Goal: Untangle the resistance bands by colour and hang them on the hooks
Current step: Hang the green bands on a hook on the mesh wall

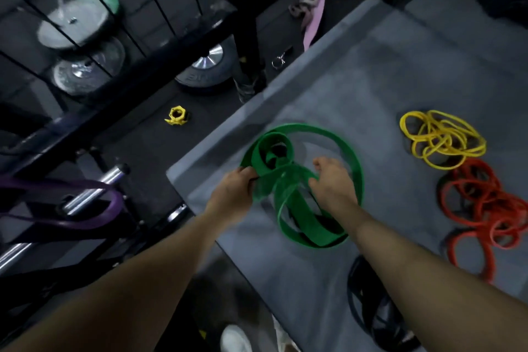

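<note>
Green resistance bands (300, 180) lay in a loose tangle of wide loops on a grey mat (371, 80), seen from the head camera looking down over two bare forearms. The person's left hand (233, 190) gripped a fold of the green bands at the tangle's left edge, fingers curled round the strap. The right hand (333, 183) reached into the middle of the loops with its fingers bent down among them; whether it actually held a strand could not be made out through the motion blur. To the right on the same mat sat a heap of thin yellow bands (441, 143), and just below it, touching or nearly so, a heap of red bands (480, 208). Black bands (371, 303) lay near the mat's lower edge, beside the right forearm. At the left of the picture, purple bands (85, 206) hung over a chrome bar (94, 188) of a dark rack. On the black floor beyond the mat lay a yellow barbell collar (177, 115), several weight plates (85, 68) and a pink strap (313, 21).
</note>
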The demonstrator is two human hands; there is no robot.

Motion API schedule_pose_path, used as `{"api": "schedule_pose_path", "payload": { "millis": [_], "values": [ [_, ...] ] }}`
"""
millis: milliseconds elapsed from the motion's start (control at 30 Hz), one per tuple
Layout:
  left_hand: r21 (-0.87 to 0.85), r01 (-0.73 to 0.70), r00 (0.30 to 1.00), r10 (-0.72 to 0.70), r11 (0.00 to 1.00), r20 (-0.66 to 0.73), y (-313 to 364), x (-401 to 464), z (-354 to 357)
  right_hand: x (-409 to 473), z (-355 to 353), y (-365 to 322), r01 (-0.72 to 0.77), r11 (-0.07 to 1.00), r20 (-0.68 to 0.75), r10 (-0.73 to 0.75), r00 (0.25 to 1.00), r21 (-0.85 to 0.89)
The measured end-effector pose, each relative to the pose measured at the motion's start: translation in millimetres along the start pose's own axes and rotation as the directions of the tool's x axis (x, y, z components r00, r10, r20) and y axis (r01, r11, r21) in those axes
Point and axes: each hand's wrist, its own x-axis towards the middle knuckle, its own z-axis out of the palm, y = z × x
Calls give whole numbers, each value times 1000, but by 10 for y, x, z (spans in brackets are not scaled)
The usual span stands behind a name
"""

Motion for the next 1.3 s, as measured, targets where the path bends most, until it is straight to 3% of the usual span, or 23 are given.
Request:
{"api": "schedule_pose_path", "payload": {
  "millis": [200,467,567,700,867,1000,1100,1167,1300],
  "values": [
    [127,-120,989,108,985,103,86,-316,-314,-269,-74,-273,149,988,114,-144,983,-36],
    [131,91,976,-115,987,185,-547,-309,-26,-37,172,-250,4,998,57,-7,998,62],
    [70,122,984,-129,990,119,-499,-36,70,213,289,-214,-40,997,64,35,997,69],
    [-99,184,978,-192,978,-86,-355,414,219,569,490,-142,-112,987,38,108,993,113],
    [-108,197,973,-209,974,-103,-350,761,393,865,727,-75,-184,978,106,174,979,98],
    [-69,231,965,-237,971,-115,-465,759,350,933,747,-65,-215,974,49,212,976,66],
    [-146,256,955,-273,956,-114,-498,673,190,791,570,-198,-145,985,-103,154,983,91],
    [-257,244,950,-284,935,-129,-439,607,1,652,358,-377,-24,995,-213,43,976,93],
    [-377,39,984,-102,925,-149,-164,432,-489,345,-123,-838,288,957,-187,-277,942,33]
  ]
}}
